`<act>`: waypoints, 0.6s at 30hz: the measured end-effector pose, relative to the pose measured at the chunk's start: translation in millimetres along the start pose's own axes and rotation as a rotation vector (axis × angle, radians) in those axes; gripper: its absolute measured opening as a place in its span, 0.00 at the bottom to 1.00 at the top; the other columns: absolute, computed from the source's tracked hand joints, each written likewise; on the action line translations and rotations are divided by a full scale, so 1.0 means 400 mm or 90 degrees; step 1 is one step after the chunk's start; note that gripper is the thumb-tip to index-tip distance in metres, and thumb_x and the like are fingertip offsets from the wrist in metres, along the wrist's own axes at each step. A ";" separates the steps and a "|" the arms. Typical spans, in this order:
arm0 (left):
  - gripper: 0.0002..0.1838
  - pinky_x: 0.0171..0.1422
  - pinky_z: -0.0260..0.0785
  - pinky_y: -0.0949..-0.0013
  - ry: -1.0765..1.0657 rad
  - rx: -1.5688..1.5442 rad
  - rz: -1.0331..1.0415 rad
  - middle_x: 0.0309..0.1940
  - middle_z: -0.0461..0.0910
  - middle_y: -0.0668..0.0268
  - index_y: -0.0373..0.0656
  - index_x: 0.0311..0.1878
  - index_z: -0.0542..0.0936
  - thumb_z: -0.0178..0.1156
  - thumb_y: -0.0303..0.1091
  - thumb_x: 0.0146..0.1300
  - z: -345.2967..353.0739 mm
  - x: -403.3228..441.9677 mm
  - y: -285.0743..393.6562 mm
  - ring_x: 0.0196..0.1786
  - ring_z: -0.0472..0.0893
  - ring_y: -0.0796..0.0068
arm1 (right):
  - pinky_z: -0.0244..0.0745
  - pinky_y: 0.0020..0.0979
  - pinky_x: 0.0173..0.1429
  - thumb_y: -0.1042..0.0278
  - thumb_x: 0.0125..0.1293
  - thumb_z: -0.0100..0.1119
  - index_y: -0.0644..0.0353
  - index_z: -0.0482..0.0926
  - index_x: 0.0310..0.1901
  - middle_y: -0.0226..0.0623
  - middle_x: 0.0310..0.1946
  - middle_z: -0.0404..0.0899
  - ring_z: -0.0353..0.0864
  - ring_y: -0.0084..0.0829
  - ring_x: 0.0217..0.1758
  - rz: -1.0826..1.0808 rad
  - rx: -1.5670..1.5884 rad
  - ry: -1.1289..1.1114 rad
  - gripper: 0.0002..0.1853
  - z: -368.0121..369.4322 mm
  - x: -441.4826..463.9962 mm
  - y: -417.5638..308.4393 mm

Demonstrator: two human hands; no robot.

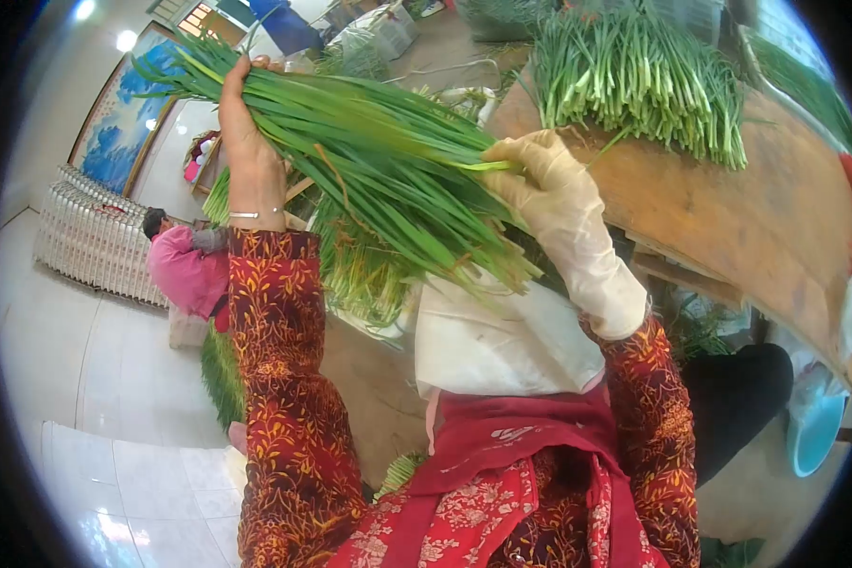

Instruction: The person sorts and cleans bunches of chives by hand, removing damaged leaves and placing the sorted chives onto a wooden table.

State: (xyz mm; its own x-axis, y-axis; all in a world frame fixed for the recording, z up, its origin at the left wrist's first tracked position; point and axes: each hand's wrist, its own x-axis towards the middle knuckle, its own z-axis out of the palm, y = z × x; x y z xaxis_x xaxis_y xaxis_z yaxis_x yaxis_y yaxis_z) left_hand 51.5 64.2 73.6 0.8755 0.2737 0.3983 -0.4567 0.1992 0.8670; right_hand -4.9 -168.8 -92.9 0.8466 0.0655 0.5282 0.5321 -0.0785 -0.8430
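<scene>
A loose bundle of garlic chives (379, 161) is held up in front of me, leafy tips to the upper left and stem ends to the lower right. My left hand (248, 142), bare with a bracelet at the wrist, is closed around the leafy end; some of its fingers are hidden behind the leaves. In a pale glove, my right hand (554, 204) pinches a chive stalk (488, 166) near the stem end. A brownish, withered strand lies across the bundle. Below it, a white cloth (502, 331) covers my lap.
A big pile of chives (639, 80) rests on the wooden table (776, 199) at right. More chives (360, 270) lie beneath my held bundle. A person in pink (187, 270) sits at left near a white radiator (99, 237). A blue basin (817, 435) stands lower right.
</scene>
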 end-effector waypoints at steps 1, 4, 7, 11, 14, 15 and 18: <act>0.09 0.42 0.69 0.65 -0.046 -0.017 -0.018 0.24 0.73 0.65 0.42 0.27 0.72 0.51 0.36 0.58 0.006 -0.014 0.005 0.31 0.74 0.71 | 0.67 0.26 0.40 0.65 0.51 0.60 0.58 0.74 0.43 0.33 0.31 0.72 0.71 0.24 0.33 -0.004 0.003 -0.004 0.16 0.004 0.005 0.010; 0.09 0.43 0.69 0.64 -0.046 -0.011 0.008 0.24 0.73 0.65 0.42 0.27 0.71 0.51 0.37 0.58 -0.012 0.000 0.005 0.32 0.74 0.70 | 0.67 0.26 0.38 0.64 0.55 0.58 0.58 0.76 0.41 0.31 0.32 0.73 0.70 0.23 0.30 -0.020 0.153 0.084 0.12 -0.013 -0.013 0.031; 0.09 0.45 0.69 0.64 -0.026 0.004 0.001 0.24 0.72 0.64 0.41 0.27 0.70 0.50 0.35 0.58 -0.026 -0.002 -0.002 0.31 0.74 0.70 | 0.63 0.20 0.33 0.58 0.61 0.51 0.61 0.72 0.38 0.32 0.31 0.75 0.67 0.19 0.25 0.140 0.554 0.048 0.14 -0.052 -0.067 0.011; 0.09 0.45 0.69 0.66 0.012 0.020 -0.001 0.24 0.73 0.64 0.40 0.28 0.71 0.50 0.34 0.58 -0.064 0.015 -0.011 0.31 0.74 0.69 | 0.62 0.21 0.28 0.55 0.62 0.49 0.61 0.70 0.36 0.28 0.21 0.70 0.65 0.19 0.22 0.380 0.456 -0.132 0.15 -0.110 -0.235 0.133; 0.08 0.43 0.69 0.67 0.018 -0.006 -0.009 0.24 0.74 0.62 0.39 0.27 0.72 0.51 0.34 0.57 -0.097 0.038 -0.013 0.31 0.75 0.69 | 0.59 0.19 0.25 0.54 0.59 0.53 0.60 0.70 0.35 0.27 0.20 0.68 0.64 0.18 0.21 0.698 0.058 -0.087 0.15 -0.166 -0.405 0.304; 0.09 0.43 0.69 0.66 0.018 0.010 0.010 0.26 0.75 0.62 0.38 0.29 0.72 0.51 0.34 0.58 -0.091 0.036 -0.010 0.32 0.75 0.69 | 0.57 0.18 0.24 0.57 0.59 0.54 0.60 0.70 0.35 0.26 0.20 0.68 0.63 0.17 0.21 0.662 0.186 -0.046 0.14 -0.169 -0.401 0.267; 0.09 0.44 0.69 0.66 0.086 0.107 0.024 0.27 0.76 0.61 0.38 0.29 0.73 0.51 0.35 0.58 -0.043 0.002 -0.016 0.33 0.75 0.69 | 0.54 0.15 0.25 0.66 0.57 0.54 0.59 0.75 0.39 0.21 0.21 0.66 0.61 0.13 0.22 0.484 0.411 0.000 0.10 -0.132 -0.303 0.081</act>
State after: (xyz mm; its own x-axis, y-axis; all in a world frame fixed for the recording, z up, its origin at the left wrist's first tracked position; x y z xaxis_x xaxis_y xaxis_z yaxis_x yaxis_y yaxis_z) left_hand 52.7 79.3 63.2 0.8243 0.4037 0.3969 -0.4455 0.0299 0.8948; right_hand -89.7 -231.8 -179.0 0.9594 0.2214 -0.1746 -0.2602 0.4562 -0.8510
